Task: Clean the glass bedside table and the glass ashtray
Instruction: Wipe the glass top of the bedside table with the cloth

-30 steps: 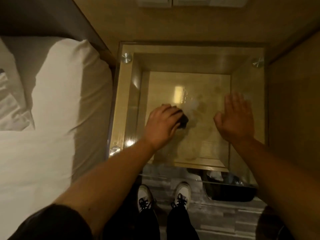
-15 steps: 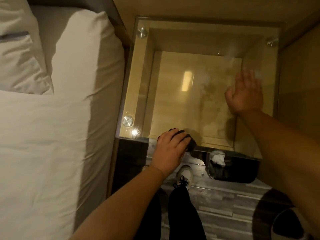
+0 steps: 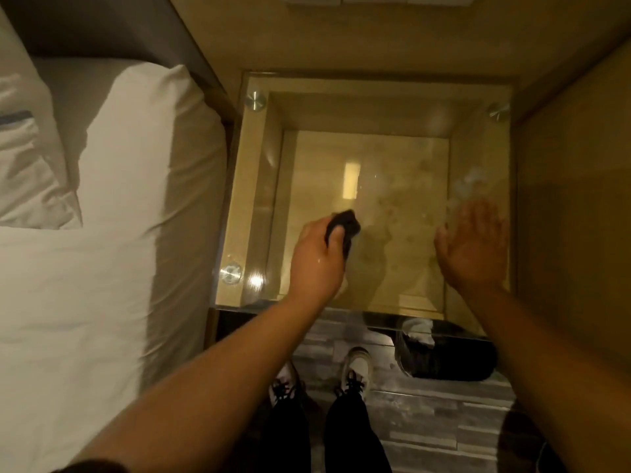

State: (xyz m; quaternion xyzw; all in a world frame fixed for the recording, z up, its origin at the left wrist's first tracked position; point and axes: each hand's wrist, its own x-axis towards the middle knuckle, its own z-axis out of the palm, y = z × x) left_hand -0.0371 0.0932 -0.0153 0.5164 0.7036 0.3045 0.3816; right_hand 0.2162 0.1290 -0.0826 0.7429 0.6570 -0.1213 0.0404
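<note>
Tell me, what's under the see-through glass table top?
Through the clear glass table top, a tan wooden shelf shows. The left hand with its dark cloth and the flat right hand hide parts.

Tabletop point(image 3: 259, 186): clear square glass, level, beside the bed point(image 3: 112, 233), smeared toward its right side. Dark cloth point(image 3: 346, 222): bunched, pressed on the tabletop's centre-left.
</note>
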